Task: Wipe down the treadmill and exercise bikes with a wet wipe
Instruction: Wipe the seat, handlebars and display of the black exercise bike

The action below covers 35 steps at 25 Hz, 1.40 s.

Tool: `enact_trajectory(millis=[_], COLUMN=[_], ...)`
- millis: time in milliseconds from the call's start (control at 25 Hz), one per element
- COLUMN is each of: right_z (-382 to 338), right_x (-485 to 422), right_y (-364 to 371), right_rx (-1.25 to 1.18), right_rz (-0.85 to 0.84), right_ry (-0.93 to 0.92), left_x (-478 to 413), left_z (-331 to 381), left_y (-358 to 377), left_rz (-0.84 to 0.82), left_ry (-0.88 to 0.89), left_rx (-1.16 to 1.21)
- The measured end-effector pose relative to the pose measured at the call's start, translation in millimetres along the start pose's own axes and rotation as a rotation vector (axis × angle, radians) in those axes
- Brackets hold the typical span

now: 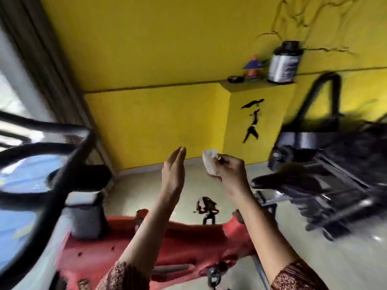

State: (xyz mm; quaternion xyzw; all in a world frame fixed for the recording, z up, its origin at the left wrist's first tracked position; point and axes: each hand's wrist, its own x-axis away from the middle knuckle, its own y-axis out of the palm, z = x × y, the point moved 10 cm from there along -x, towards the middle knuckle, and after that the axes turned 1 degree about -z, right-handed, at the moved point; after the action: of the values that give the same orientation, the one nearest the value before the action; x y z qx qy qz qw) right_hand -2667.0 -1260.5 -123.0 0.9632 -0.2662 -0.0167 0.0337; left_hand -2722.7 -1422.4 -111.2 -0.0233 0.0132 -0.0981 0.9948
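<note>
My right hand [227,170] is raised in the middle of the view and pinches a small crumpled white wet wipe [209,162]. Beside it my left hand [174,171] is held up edge-on with straight fingers, holding nothing and a little apart from the wipe. A black exercise bike [326,164] with a dark saddle and curved handlebar stands to the right. Black curved handlebars [41,151] of another machine fill the left side, blurred. A red machine body [188,241] lies low below my forearms.
Yellow walls close the corner ahead. A small shelf [247,84] holds a big dark jar [283,62] and small items. A curtain and window are at the far left. Pale floor shows between the machines, with a small dark object [206,209] on it.
</note>
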Motion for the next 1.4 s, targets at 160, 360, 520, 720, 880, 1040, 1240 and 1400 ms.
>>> enact_trajectory(millis=[160, 360, 520, 720, 880, 1040, 1240, 1400], right_z=[-11, -27, -41, -53, -44, -21, -19, -42], right_x=[8, 42, 76, 124, 149, 154, 120, 84], right_y=[-134, -328, -475, -642, -732, -838, -980, -1094], right_rx=[0.000, -0.053, -0.029, 0.014, -0.030, -0.070, 0.056, -0.009], right_rz=[0.260, 0.586, 0.754, 0.969, 1.073, 1.186, 1.275, 1.304], right_ry=[-0.027, -0.049, -0.064, -0.060, -0.066, -0.017, 0.005, 0.000], left_x=[13, 69, 135, 218, 264, 295, 312, 321], left_z=[-3, 1, 12, 14, 5, -15, -23, -1], left_y=[150, 346, 493, 655, 755, 871, 1025, 1164], left_rz=[-0.232, -0.550, -0.719, -0.926, -1.029, -1.104, -1.207, -1.288], left_ry=[-0.060, -0.037, -0.026, -0.062, -0.104, -0.141, -0.206, -0.221], left_rx=[0.093, 0.105, 0.144, 0.135, 0.100, 0.083, 0.095, 0.068])
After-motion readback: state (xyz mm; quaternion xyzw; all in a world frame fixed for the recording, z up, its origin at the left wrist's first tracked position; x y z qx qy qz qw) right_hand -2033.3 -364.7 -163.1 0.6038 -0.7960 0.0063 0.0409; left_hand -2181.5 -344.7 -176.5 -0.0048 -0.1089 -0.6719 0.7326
